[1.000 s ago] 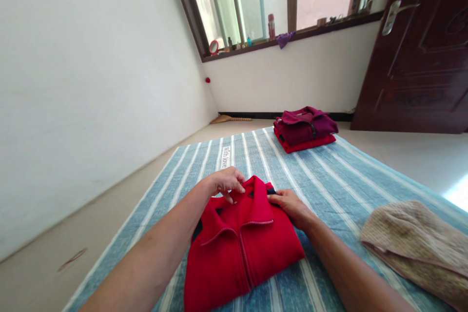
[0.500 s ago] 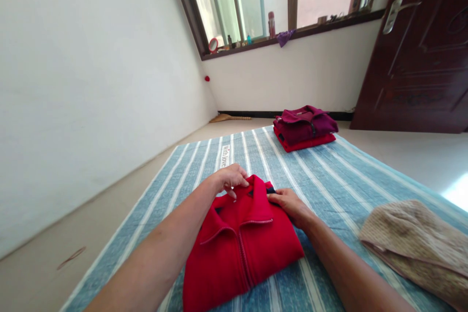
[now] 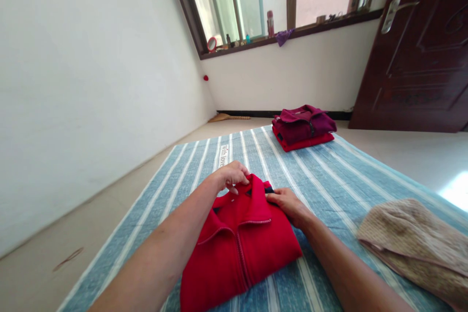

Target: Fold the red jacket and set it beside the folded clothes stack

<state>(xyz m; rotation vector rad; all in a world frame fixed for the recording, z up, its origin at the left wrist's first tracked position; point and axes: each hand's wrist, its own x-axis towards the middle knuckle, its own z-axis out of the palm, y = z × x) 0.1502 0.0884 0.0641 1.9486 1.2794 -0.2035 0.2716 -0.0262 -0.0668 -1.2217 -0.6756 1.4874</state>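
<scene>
The left grip (image 3: 234,176) touches the collar (image 3: 258,204) of a red jacket (image 3: 266,243), the right grip (image 3: 288,203) its shoulder (image 3: 277,215).

Left forearm (image 3: 161,248), bare, slants up from the near side of the striped sheet (image 3: 183,175), inside its left edge; left wrist (image 3: 216,180) flexed, left hand (image 3: 232,175) arched over with back uppermost, fingers curling down toward the right and thumb tucked beneath. Right forearm (image 3: 340,258), also bare, angles inward from the right, right wrist (image 3: 306,220) nearly straight. Right hand (image 3: 287,204) sits lower and farther from the sheet's far edge, knuckles up, foremost digit pointing left, other fingertips hidden.
</scene>
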